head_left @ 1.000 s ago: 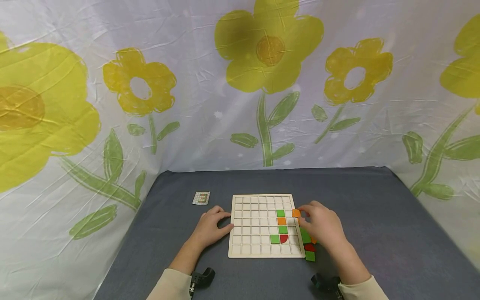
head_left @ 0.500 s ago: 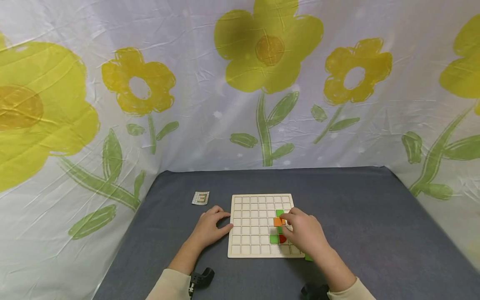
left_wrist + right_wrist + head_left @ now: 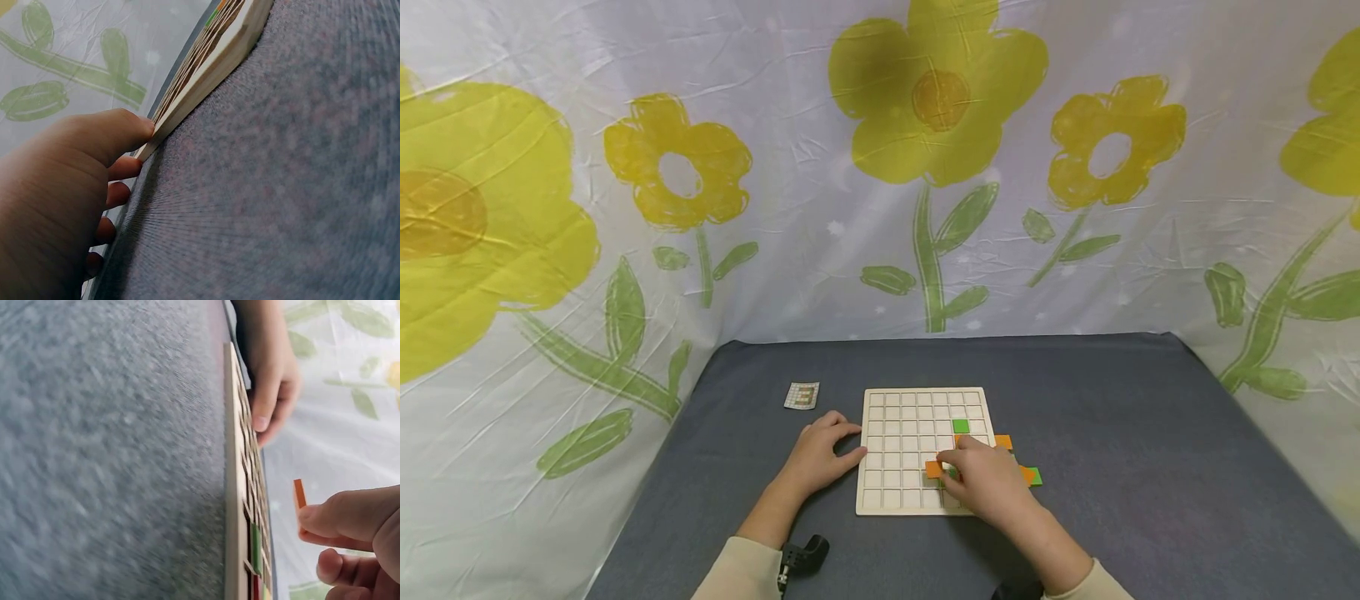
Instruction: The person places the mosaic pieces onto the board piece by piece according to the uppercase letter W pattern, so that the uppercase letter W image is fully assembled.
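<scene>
A pale wooden grid board (image 3: 895,483) lies on the dark cloth. My right hand (image 3: 988,479) is over its right half, pinching an orange square tile (image 3: 932,469) between thumb and fingers. In the right wrist view that orange tile (image 3: 299,495) is held raised above the board. A green tile (image 3: 960,426) sits in a cell near the upper right; another green tile (image 3: 255,549) and a red piece (image 3: 255,589) show low in the right wrist view. My left hand (image 3: 820,454) rests thumb and fingertips against the board's left edge (image 3: 206,87).
Loose orange (image 3: 1003,442) and green (image 3: 1037,476) tiles lie just right of the board, partly behind my right hand. A small printed card (image 3: 802,396) lies at the back left. A flower-printed curtain (image 3: 820,250) hangs behind the table.
The right hand has carried the orange tile from the board's right edge leftward, then down toward the board's lower middle. Loose tiles at right are uncovered again. The left hand stays put.
</scene>
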Tool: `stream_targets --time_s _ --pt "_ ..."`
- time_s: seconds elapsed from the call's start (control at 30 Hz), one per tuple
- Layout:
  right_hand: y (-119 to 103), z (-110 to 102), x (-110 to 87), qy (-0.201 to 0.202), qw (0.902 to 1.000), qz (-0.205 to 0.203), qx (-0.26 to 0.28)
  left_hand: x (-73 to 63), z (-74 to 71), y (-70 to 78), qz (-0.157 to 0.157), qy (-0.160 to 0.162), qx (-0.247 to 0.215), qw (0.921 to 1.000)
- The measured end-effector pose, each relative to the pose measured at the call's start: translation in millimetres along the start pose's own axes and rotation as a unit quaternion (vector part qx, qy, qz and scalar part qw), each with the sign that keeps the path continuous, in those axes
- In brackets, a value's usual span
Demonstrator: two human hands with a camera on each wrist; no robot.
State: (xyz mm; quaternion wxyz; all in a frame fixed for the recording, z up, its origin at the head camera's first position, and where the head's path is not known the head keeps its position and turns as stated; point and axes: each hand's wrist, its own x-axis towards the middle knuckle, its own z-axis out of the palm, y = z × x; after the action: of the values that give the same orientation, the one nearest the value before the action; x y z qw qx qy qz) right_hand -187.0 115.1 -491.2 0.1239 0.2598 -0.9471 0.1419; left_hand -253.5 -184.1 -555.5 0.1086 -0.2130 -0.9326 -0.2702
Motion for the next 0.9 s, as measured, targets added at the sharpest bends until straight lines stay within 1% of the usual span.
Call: stream_targets --time_s 0.07,0.2,0.4,0.63,0.9 --pt "-1 2 -0.1 -0.015 0.9999 -0.002 -0.006 -0.1 0.1 0.1 0.000 -0.001 0.000 1.0000" --pt "-2 8 -1.0 -0.028 0.9995 -0.005 -0.016 -0.2 0.4 0.1 0.001 -0.002 -0.002 1.0000" --pt "-1 13 -2.4 -0.041 0.9991 0.007 -0.004 0.2 1.4 -0.3 -0.001 -0.003 -0.001 1.0000" --pt "-1 16 -1.4 -0.021 0.9998 0.002 0.002 1.0 1.9 -1.1 -0.002 -0.002 -0.001 1.0000" --pt "-1 18 1.6 -0.015 0.9998 0.014 0.009 1.0 2.2 -2.0 -0.003 -0.002 0.000 1.0000"
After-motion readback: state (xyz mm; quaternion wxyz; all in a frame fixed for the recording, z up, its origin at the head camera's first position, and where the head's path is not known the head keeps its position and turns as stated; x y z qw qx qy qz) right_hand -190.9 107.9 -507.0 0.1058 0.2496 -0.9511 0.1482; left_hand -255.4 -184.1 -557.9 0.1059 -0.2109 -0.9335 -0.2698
